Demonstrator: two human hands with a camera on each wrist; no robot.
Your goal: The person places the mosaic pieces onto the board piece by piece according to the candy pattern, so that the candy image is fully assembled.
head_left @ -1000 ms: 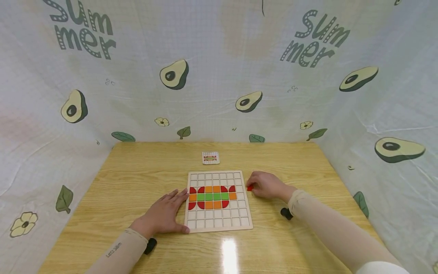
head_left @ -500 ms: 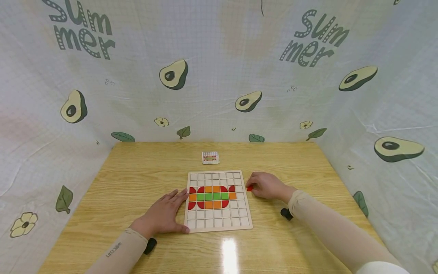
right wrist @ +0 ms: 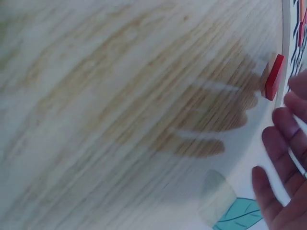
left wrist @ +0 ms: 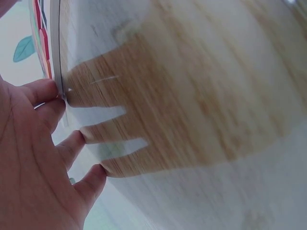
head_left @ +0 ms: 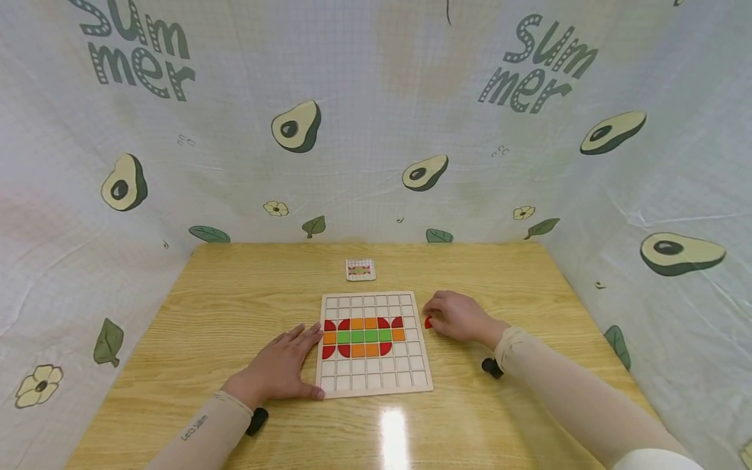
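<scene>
A pale wooden grid board (head_left: 402, 382) lies flat on the table, with red rounded tiles, orange square tiles (head_left: 364, 350) and green square tiles (head_left: 364, 336) set in its middle rows. My left hand (head_left: 279, 365) rests along the board's left edge, fingers spread and thumb at the near left corner. Just off the board's right edge, my right hand (head_left: 458, 316) pinches a red rounded tile (head_left: 428, 322) at its fingertips, low by the tabletop. The right wrist view shows this red tile (right wrist: 274, 78) close to the surface; the thumb's contact with it is partly hidden.
A small pattern card (head_left: 360, 270) lies beyond the board. The wooden table (head_left: 258, 274) meets a hanging cloth (head_left: 364, 130) printed with avocados at the back and sides. Each wrist carries a black camera mount (head_left: 492, 367).
The red tile has turned slightly at the right fingertips, so its curved side shows more. The left hand and the board keep their places; the head view has shifted a little.
</scene>
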